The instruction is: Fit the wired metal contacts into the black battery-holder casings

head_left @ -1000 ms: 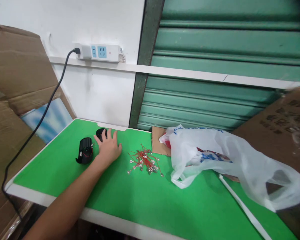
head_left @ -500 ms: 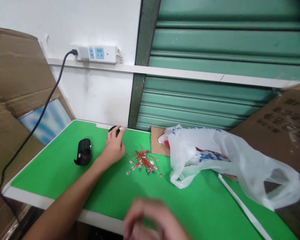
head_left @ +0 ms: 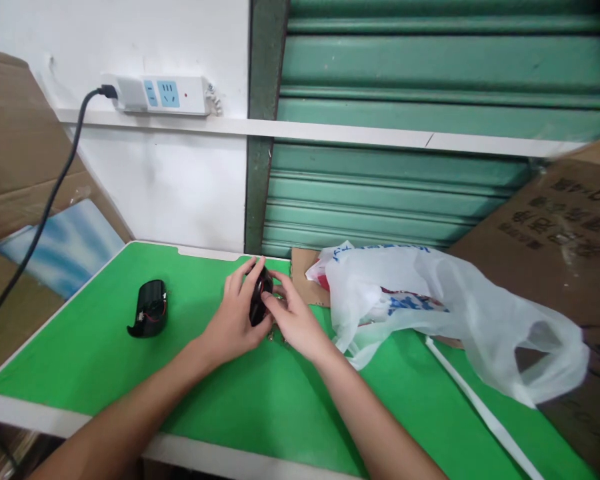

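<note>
My left hand (head_left: pixel 236 321) is wrapped round a rounded black plastic housing (head_left: pixel 260 303), fingers over its far side and thumb underneath. A thin red wire shows on the housing. From the right, my right hand (head_left: pixel 297 321) closes its thumb and fingers on the same piece; its fingertips are partly hidden. Below the hands, a few small metal contacts (head_left: pixel 271 335) peek out, the rest of their pile covered. To the left, a second black housing (head_left: pixel 151 308) with a red wire inside lies by itself on the green table top (head_left: pixel 190 280).
A white plastic bag (head_left: pixel 450 300) lies at the right over a piece of cardboard (head_left: pixel 307 283). A white strip (head_left: pixel 480 407) slants toward the front edge. Cardboard boxes flank both sides. A power strip (head_left: pixel 175 95) with a black cable (head_left: pixel 63 173) is on the wall.
My left hand has picked up the black housing from the back of the table and brought it rightward over the contacts. My right hand has come in from the front and taken hold too.
</note>
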`<state>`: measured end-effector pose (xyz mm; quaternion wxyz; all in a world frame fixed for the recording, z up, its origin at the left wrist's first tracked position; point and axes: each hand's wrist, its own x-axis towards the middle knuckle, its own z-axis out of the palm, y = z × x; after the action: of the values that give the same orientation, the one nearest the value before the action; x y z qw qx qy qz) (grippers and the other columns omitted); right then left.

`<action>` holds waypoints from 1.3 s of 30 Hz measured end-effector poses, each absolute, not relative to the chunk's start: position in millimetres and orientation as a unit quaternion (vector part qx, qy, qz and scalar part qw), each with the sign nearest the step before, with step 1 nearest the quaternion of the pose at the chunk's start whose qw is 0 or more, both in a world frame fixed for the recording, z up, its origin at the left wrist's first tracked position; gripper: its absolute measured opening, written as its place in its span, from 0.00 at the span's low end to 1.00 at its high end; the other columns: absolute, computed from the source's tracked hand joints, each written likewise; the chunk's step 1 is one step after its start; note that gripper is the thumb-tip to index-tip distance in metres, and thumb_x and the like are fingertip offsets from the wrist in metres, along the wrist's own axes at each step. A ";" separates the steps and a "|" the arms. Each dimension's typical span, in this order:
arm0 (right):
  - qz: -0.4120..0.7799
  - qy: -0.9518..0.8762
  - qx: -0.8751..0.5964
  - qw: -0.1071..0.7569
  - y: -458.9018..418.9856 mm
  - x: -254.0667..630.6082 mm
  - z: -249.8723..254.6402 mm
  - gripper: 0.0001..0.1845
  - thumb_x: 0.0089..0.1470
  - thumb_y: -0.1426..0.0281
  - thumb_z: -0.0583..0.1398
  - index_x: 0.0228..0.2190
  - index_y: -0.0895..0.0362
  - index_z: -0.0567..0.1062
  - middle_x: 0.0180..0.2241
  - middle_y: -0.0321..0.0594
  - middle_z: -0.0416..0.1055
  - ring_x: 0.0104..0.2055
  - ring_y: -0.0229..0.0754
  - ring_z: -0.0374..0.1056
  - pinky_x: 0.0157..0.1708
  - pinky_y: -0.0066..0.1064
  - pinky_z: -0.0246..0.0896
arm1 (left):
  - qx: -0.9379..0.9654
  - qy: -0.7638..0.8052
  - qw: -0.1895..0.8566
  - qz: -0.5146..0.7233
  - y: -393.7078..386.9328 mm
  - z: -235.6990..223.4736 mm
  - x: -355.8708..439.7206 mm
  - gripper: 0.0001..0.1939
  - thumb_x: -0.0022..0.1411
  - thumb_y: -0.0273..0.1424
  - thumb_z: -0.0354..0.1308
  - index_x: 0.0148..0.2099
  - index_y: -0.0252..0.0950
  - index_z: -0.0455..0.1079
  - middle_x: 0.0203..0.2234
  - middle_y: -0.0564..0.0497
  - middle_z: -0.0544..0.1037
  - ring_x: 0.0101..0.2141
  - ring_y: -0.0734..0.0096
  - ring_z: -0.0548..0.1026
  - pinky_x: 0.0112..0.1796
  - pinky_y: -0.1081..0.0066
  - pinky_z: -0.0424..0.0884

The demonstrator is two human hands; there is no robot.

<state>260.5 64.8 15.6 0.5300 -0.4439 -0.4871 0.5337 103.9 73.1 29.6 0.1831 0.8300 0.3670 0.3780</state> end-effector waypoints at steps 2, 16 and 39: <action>0.534 -0.466 -0.448 0.545 65.8 267.3 12.9 0.28 0.54 0.58 0.66 0.55 0.49 0.72 0.45 0.39 0.79 0.39 0.44 0.77 0.37 0.35 0.74 | 0.811 0.358 0.220 0.407 72.0 33.1 103.9 0.45 0.65 0.34 0.62 0.77 0.42 0.43 0.71 0.35 0.55 0.69 0.45 0.56 0.64 0.46 0.64; 0.605 -0.422 -0.437 0.514 60.7 281.4 22.2 0.20 0.45 0.54 0.71 0.33 0.51 0.72 0.25 0.29 0.74 0.25 0.39 0.69 0.24 0.28 0.64 | 0.607 0.404 0.578 0.367 88.4 36.9 107.1 0.34 0.64 0.61 0.54 0.49 0.34 0.78 0.39 0.44 0.80 0.41 0.57 0.75 0.36 0.66 0.75; 0.273 -0.591 -0.515 0.558 63.5 292.0 16.2 0.18 0.59 0.56 0.64 0.47 0.52 0.80 0.41 0.41 0.75 0.40 0.44 0.71 0.40 0.37 0.68 | 0.347 0.285 0.861 0.238 87.7 32.2 105.2 0.28 0.74 0.48 0.49 0.60 0.33 0.73 0.35 0.40 0.85 0.26 0.62 0.82 0.28 0.67 0.79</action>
<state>292.0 63.5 16.2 0.5576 -0.5154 -0.5908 0.2727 105.2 87.7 32.2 0.8613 0.3469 0.2853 0.2377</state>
